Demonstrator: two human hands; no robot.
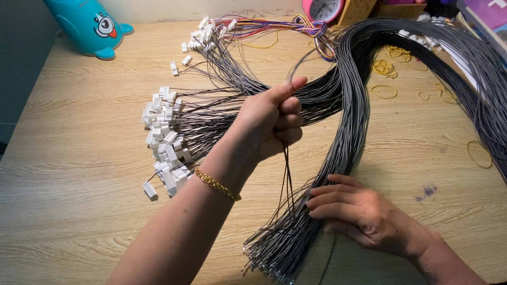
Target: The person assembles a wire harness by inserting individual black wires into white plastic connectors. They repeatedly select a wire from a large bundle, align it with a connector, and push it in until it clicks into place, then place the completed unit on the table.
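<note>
- Grey wires (348, 111) are lying in a thick bundle that is looping across the table (79, 211), from the far right corner down to the near edge.
- The left hand (272, 124) is clenching a few thin wires lifted out of the bundle, thumb up; a gold bracelet (216, 183) is sitting on that wrist.
- The right hand (356, 211) is lying flat and released, its fingers pressing on the bundle near the bare wire tips (269, 258).
- White connectors (163, 142) are fanning out to the left of the left hand, in a heap on the table.
- More connectors (203, 34) are lying farther back, joined to coloured wires (274, 26).
- Yellow rubber bands (384, 91) are lying scattered on the right, well apart from the hands.
- A turquoise toy (87, 26) is standing at the far left corner, and a pink clock (323, 9) at the far edge; beside the clock is what may be a wooden box (356, 10), only partly in view.
- The table is showing a light wood grain, with a small purple stain (426, 191) near the right hand.
</note>
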